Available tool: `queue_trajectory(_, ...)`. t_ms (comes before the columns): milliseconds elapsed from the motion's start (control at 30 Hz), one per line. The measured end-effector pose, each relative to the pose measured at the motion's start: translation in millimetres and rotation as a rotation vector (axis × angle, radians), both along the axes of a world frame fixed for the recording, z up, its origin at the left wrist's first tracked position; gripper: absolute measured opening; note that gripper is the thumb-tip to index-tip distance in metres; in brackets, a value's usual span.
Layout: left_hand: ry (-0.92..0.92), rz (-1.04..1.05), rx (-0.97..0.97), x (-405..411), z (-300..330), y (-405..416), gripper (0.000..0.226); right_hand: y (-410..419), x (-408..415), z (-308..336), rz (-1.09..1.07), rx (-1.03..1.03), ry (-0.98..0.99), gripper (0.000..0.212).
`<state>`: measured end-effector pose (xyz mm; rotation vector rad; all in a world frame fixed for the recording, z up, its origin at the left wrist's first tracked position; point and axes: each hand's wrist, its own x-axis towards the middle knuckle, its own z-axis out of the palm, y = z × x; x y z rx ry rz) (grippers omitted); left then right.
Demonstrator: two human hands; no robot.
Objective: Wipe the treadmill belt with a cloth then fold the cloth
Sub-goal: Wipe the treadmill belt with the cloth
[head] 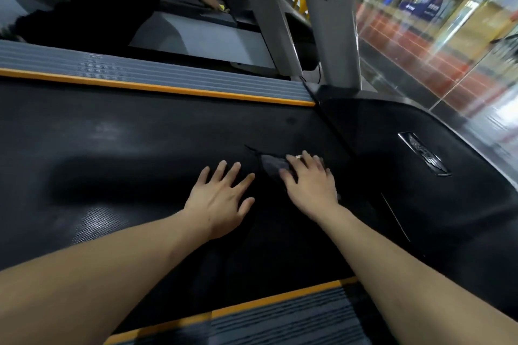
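Belt (pixel 140 131): black, textured, orange-edged grey rails (pixel 168 75) on both sides. Cloth (pixel 273 166): dark, on belt near motor cover (pixel 420 154), under our right hand (pixel 308 182), fingers flat. Left hand (pixel 221 196): splayed flat on belt beside it. Room: neighbouring treadmill (pixel 196 33), glass wall (pixel 448 36).

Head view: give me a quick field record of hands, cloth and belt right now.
left hand: flat on the belt, fingers spread, holding nothing
right hand: fingers straight, pressing on the cloth
cloth: dark, lying on the belt under the right hand, near the motor cover
belt: black, textured, with orange-edged side rails
motor cover: black, to the right of the cloth
background: another person at the next treadmill
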<state>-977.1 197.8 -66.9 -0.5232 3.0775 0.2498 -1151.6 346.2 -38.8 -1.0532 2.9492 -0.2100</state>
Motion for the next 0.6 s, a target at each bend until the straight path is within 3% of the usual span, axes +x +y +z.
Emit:
queue_trajectory(100,0.014,0.001,-0.022,-18.1,-5.2,-5.8,0.062,2.0,0.2,-20.7,-0.023,0.132,-0.137,0.063)
queue_trajectory(333,-0.043,-0.032,-0.081,-69.2,-7.9,-30.5,0.061,-7.8,-30.3,-38.8,-0.056,0.010,-0.075,0.046)
queue_trajectory(600,-0.020,0.020,-0.031,-108.6,-14.8,-56.4,0.060,-38.6,-129.7,-34.7,-0.079,-0.063,-0.108,0.054)
